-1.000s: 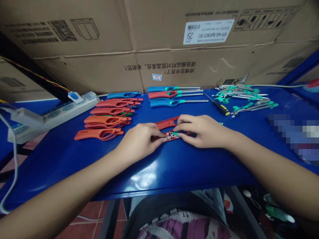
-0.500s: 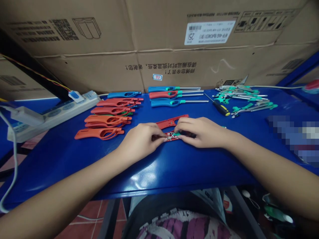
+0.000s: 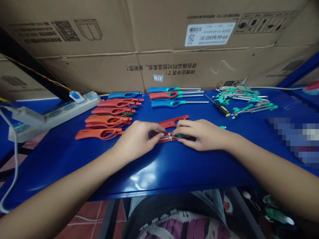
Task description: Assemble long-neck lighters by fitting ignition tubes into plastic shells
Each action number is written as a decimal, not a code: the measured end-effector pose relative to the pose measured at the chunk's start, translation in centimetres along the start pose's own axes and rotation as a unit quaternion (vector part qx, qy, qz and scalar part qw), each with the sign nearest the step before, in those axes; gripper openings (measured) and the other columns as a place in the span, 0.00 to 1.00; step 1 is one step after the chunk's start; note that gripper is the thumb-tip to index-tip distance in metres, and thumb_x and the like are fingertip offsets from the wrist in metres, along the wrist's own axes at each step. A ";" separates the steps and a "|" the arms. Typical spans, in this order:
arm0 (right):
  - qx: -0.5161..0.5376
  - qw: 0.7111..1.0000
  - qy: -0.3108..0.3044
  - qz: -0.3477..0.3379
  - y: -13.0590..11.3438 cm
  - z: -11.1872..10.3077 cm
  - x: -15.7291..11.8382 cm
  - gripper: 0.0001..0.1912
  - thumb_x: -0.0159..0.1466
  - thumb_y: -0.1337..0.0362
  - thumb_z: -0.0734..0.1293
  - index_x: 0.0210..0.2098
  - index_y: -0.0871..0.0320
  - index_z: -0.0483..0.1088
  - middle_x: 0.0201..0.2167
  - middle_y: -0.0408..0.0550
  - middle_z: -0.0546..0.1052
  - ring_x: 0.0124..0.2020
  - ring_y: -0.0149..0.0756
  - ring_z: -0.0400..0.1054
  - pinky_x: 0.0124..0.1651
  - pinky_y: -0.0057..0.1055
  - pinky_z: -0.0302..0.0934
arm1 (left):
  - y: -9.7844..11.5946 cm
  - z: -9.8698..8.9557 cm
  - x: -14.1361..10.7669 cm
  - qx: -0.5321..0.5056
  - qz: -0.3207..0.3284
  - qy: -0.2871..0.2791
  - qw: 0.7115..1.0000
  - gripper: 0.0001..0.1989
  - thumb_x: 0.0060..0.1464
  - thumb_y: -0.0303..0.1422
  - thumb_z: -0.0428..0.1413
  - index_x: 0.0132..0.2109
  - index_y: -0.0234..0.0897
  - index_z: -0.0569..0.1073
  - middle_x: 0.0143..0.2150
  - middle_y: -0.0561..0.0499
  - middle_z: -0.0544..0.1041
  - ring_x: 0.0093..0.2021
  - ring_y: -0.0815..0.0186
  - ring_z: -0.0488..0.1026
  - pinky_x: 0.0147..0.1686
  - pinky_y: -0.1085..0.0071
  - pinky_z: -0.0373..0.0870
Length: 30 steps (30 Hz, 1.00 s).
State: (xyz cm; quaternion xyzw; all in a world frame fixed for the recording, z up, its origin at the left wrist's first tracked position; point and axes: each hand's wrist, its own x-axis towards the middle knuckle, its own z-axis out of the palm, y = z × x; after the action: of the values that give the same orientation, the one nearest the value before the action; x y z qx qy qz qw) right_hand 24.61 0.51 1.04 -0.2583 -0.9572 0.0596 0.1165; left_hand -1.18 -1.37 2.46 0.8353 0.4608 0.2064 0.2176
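An open red lighter shell half [image 3: 163, 140] lies on the table between my hands, with a clear part and thin white wires inside it. My left hand [image 3: 142, 136] closes on its left end, thumb and forefinger bent over the edge. My right hand [image 3: 203, 134] is curled over its right end and grips the green and metal lighter core [image 3: 179, 135] seated there. Most of that core is hidden under my fingers; a green tip [image 3: 222, 127] shows beyond the knuckles. Just behind, the other red shell half [image 3: 171, 122] lies flat.
Several empty red, orange and blue lighter shells [image 3: 99, 133] line the left. Assembled lighters [image 3: 166, 104] with metal tubes lie at the back. At right are a screwdriver [image 3: 221, 109] and a pile of lighter cores [image 3: 243, 96]. A power strip [image 3: 57, 113] runs along the left edge.
My left fingers have moved slightly left along the shell half, uncovering the clear part and wires. My right hand has stayed almost in place over the core.
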 end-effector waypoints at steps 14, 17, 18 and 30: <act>0.015 1.000 -0.019 0.004 0.1 -0.1 0.0 0.13 0.70 0.63 0.62 0.51 0.55 0.73 0.46 0.49 0.75 0.32 0.32 0.68 0.32 0.29 0.55 | -0.6 0.4 0.3 -0.011 0.034 -0.046 0.998 0.05 0.59 0.31 0.63 0.42 0.39 0.84 0.38 0.49 0.82 0.36 0.65 0.77 0.39 0.71 0.71; 0.019 1.000 -0.023 0.007 0.1 -0.1 0.0 0.13 0.70 0.63 0.62 0.51 0.55 0.74 0.47 0.49 0.75 0.33 0.32 0.69 0.33 0.29 0.57 | -0.6 0.4 0.2 0.001 0.041 -0.050 0.998 0.07 0.60 0.31 0.62 0.44 0.40 0.85 0.38 0.49 0.81 0.37 0.65 0.78 0.41 0.70 0.71; 0.019 1.000 -0.023 0.008 0.1 -0.1 0.1 0.13 0.70 0.63 0.62 0.51 0.55 0.74 0.47 0.49 0.75 0.33 0.33 0.69 0.33 0.29 0.57 | -0.5 0.4 0.1 0.007 0.041 -0.051 0.998 0.07 0.60 0.31 0.62 0.44 0.40 0.85 0.38 0.49 0.81 0.37 0.65 0.78 0.41 0.70 0.71; 0.035 0.999 -0.007 0.010 0.4 0.0 0.0 0.13 0.69 0.63 0.64 0.52 0.55 0.71 0.47 0.48 0.77 0.38 0.35 0.72 0.35 0.29 0.59 | -0.1 0.5 0.1 0.001 0.004 -0.040 0.999 0.07 0.58 0.30 0.63 0.44 0.41 0.84 0.38 0.51 0.83 0.35 0.65 0.78 0.37 0.71 0.71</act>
State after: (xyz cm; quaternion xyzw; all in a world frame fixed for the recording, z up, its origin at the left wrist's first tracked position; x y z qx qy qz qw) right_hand 24.81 0.83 0.94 -0.2632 -0.9526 0.0963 0.1183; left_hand -0.96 -1.29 2.03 0.8449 0.4489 0.1730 0.2339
